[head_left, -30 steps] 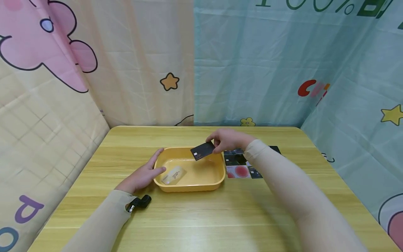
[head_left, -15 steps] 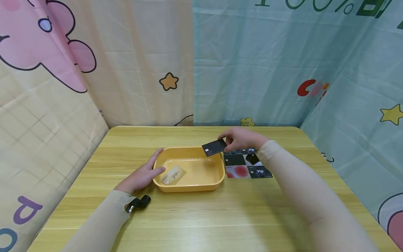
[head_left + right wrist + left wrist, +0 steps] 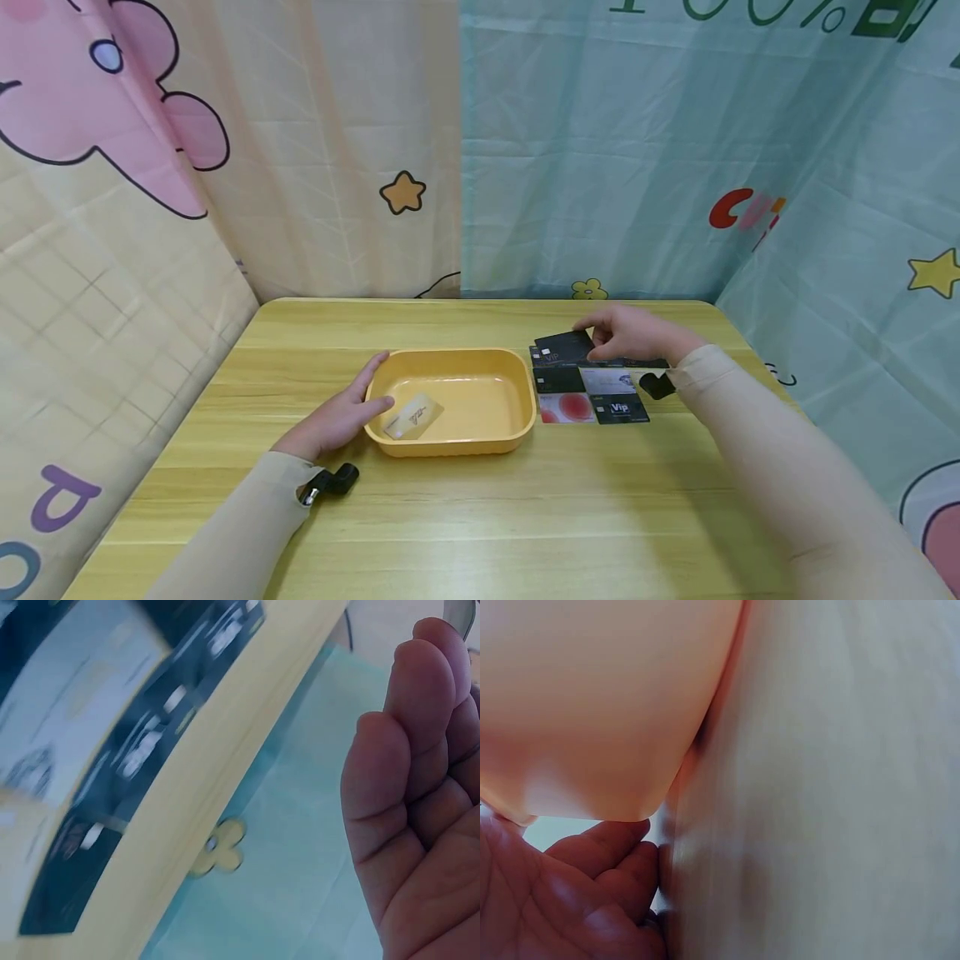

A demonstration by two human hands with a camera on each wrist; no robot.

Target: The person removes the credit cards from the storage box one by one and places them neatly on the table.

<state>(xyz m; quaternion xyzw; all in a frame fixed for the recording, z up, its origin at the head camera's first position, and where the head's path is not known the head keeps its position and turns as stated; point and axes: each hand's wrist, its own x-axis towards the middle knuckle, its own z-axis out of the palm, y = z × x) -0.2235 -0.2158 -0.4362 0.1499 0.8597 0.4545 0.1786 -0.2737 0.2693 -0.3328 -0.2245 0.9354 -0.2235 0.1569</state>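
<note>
My right hand (image 3: pixel 636 333) pinches a black VIP card (image 3: pixel 562 345) by its right end, just above the back row of cards laid out on the table. Below that row lie a plain black card (image 3: pixel 558 381), a pale card (image 3: pixel 609 381), a red-patterned card (image 3: pixel 564 408) and a black Vip card (image 3: pixel 620 409). My left hand (image 3: pixel 337 421) holds the left end of a yellow plastic tray (image 3: pixel 487 404), thumb over the rim and fingers against the outer wall (image 3: pixel 592 772). Inside the tray sits a cream card (image 3: pixel 414 417) at its front left.
The wooden table (image 3: pixel 465 525) ends at a back edge against printed curtains (image 3: pixel 585 150). Wrist camera mounts (image 3: pixel 335 482) jut from both sleeves. Cards lie close beside the tray's right end.
My right hand has carried the black VIP card rightward, from over the tray to above the laid-out cards. The left hand and tray stay put.
</note>
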